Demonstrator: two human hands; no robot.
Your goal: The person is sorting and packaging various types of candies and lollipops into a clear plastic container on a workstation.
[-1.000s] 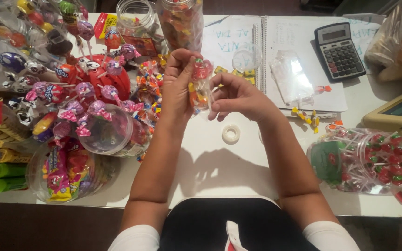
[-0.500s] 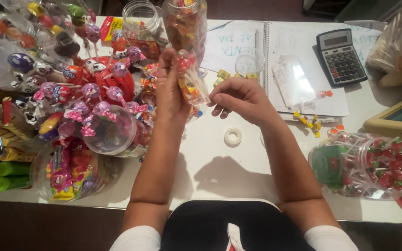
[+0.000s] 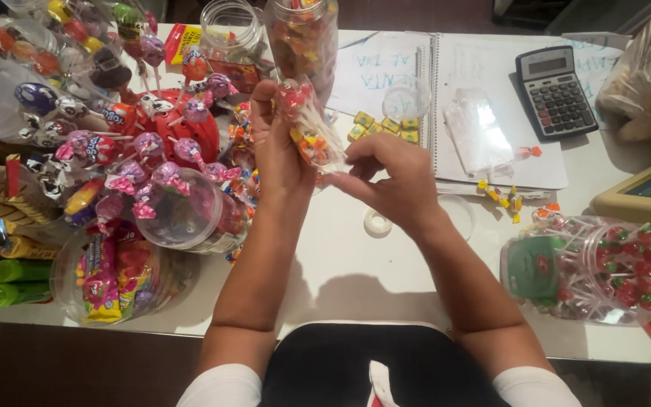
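Lifted a bit higher now, candy bag [image 3: 307, 128] squeezed tight in left hand [image 3: 276, 147], right hand [image 3: 389, 177] pinching its near end to keep sweets in.

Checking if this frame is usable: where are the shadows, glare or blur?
Head view: forearm shadows fall on the white table toward the person; glare on the clear lidded tub; the left hand and right hand holding the small candy bag look sharp.

I see a glossy clear plastic candy bag [image 3: 312, 136]. The table [image 3: 356, 264] looks smooth, matt white; the notebook [image 3: 484, 98] is paper.
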